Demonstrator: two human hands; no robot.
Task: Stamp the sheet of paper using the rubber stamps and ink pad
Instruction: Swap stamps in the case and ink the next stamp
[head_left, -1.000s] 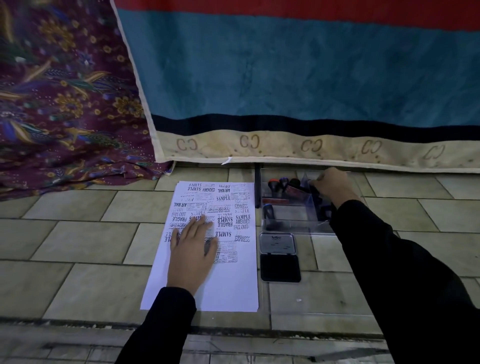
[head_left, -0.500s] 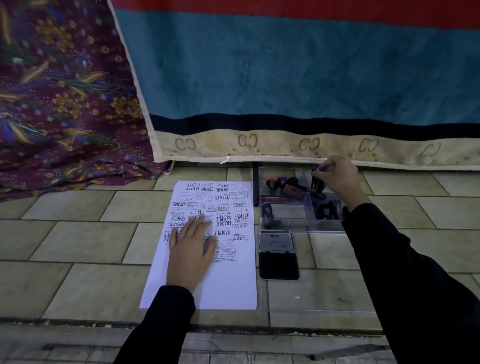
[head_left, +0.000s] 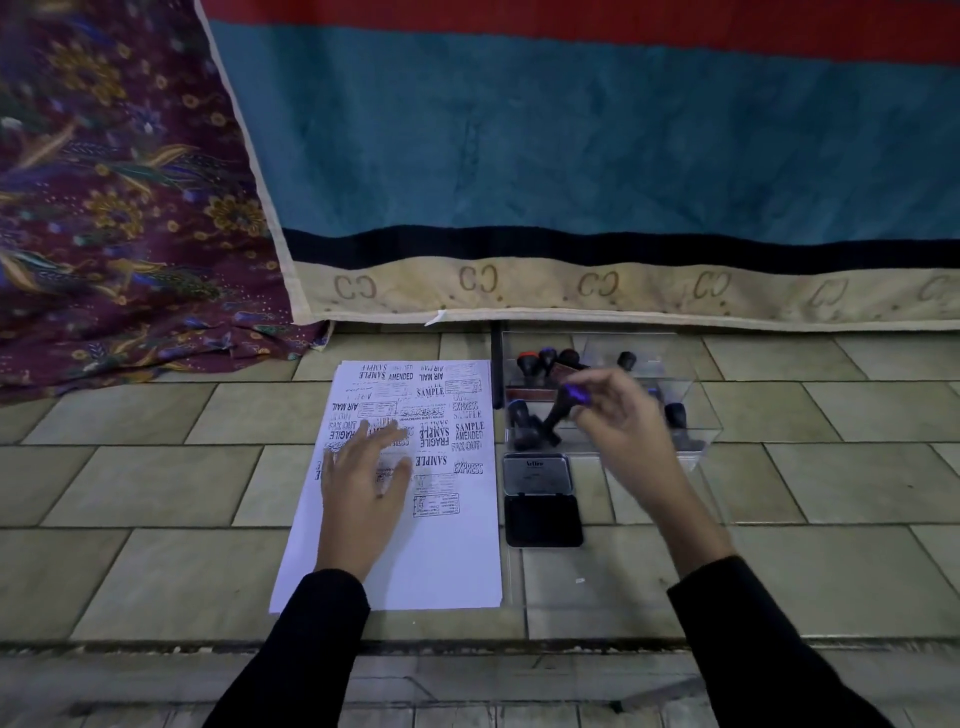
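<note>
Sheet of paper (head_left: 415, 519) flat on the tiled floor (head_left: 156, 483), upper half crowded with black stamp prints, pinned under the left hand (head_left: 363, 483), fingers spread wide. Just right of its edge, open ink pad (head_left: 543, 499). Above the clear box (head_left: 696, 395) of stamps, right hand (head_left: 623, 421) pinching a black rubber stamp (head_left: 558, 410), tilted, motion-blurred.

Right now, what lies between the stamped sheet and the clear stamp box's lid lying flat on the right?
In the head view, the open ink pad lies between the sheet of paper and the flat lid, its lid hinged up toward the stamp box.
</note>
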